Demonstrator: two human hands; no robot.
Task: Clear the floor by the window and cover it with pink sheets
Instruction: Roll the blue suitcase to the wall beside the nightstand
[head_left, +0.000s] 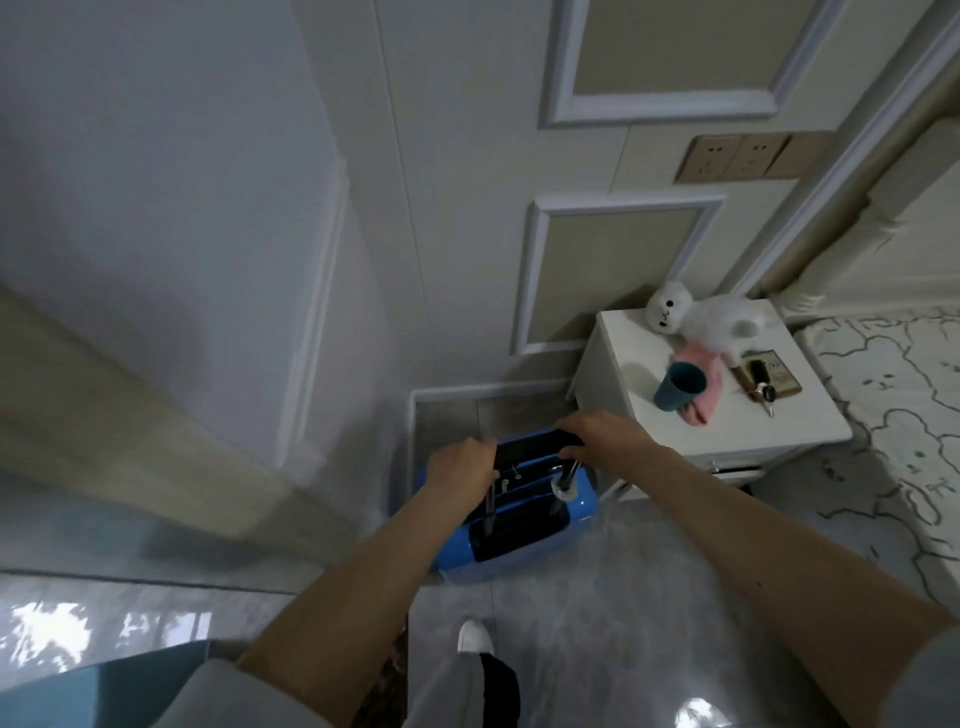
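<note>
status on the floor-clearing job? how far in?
Early. Nothing looks finished. In hand: left hand and right hand both grip the pull handle of the blue suitcase, which stands on the floor beside the nightstand. Left: moving it away and laying pink sheets; none in view.

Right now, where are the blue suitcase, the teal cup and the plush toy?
blue suitcase (524, 540): head view, top shell.
teal cup (678, 388): head view, outer wall.
plush toy (711, 318): head view, white body.
</note>
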